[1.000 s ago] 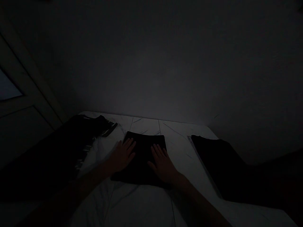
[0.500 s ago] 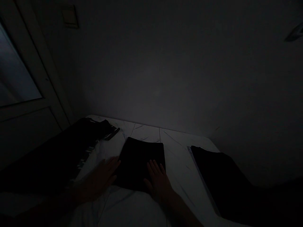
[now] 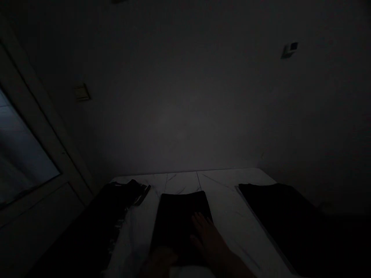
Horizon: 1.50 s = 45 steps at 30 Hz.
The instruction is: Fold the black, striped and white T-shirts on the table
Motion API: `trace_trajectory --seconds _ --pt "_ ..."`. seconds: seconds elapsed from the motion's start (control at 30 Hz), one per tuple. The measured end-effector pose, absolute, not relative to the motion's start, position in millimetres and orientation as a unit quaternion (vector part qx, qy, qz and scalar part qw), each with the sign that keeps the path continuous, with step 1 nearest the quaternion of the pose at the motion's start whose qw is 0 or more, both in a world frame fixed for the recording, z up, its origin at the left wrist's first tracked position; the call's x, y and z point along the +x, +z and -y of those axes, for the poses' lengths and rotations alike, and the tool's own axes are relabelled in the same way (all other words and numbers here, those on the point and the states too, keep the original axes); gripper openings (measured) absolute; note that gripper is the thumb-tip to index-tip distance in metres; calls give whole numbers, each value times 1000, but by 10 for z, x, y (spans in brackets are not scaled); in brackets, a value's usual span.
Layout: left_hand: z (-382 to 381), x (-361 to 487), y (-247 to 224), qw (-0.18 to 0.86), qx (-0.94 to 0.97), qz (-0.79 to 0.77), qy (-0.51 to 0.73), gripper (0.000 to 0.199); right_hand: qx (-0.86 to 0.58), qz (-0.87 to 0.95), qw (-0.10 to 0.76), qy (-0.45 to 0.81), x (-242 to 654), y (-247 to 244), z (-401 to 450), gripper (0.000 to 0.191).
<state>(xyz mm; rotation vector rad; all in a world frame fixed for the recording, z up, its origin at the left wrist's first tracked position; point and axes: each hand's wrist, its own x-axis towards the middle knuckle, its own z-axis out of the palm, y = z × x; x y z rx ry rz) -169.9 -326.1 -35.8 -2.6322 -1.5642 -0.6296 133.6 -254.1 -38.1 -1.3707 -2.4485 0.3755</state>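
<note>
A folded black cloth (image 3: 179, 220), perhaps a garment, lies flat on the white marble-patterned table (image 3: 228, 200). My right hand (image 3: 207, 237) rests on its right side, palm down with the fingers stretched out. Near the cloth's lower left corner is my left hand (image 3: 162, 259), dark and smeared by motion, so its fingers cannot be made out. The light is very dim, and the folds of the cloth hardly show.
On the left side of the table lies a pile of dark clothes (image 3: 95, 224) with lighter edges. More dark cloth (image 3: 278, 216) lies on the right. A wall (image 3: 179, 116) rises behind the table, and a door (image 3: 43, 200) with a pane stands at the left.
My left hand has moved from the cloth's left edge to its near left corner. My right hand stays flat on the cloth. The view has tilted up and turned slightly.
</note>
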Motion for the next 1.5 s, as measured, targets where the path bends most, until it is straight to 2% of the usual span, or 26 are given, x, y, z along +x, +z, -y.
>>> trace_trajectory --seconds 0.1,0.23,0.4,0.57,0.67,0.8,1.0,1.1,1.23,1.37,1.43,1.5 --pt "2511 -1405 -292 -8 -882 445 -157 50 -501 846 158 93 1306 -207 2403 57" --pt "1777 -1324 -330 48 -897 431 -87 52 -510 845 157 36 1228 -95 1990 61" --pt "1501 -1449 -583 83 -867 484 -83 54 -569 813 109 55 1277 -256 1590 69" --pt "1413 -1490 -673 78 -818 561 -103 54 -599 790 113 70 1347 -343 1534 73" --pt "1385 -1515 -638 53 -799 587 -122 54 -625 765 118 98 1366 -262 1550 71" --pt "1526 -1657 -453 20 -737 650 -182 56 -699 694 161 69 1470 -120 1743 61" --pt "2176 -1827 -115 -119 -710 693 -34 44 -763 634 68 111 1538 -34 2433 36" --pt "2440 -1739 -67 -137 -699 702 1 42 -765 629 57 125 1406 -15 2640 29" --pt "2556 -1583 -74 -128 -687 715 7 29 -761 631 70 134 1251 32 2677 20" --pt "2542 -1549 -113 -167 -673 716 -76 23 -752 629 107 167 1240 36 2672 21" --pt "2543 -1575 -147 -238 -627 725 -158 20 -745 620 146 198 1274 -21 2681 28" --pt "2554 -1609 -181 -335 -540 730 -253 29 -738 603 195 230 1324 -113 2672 40"
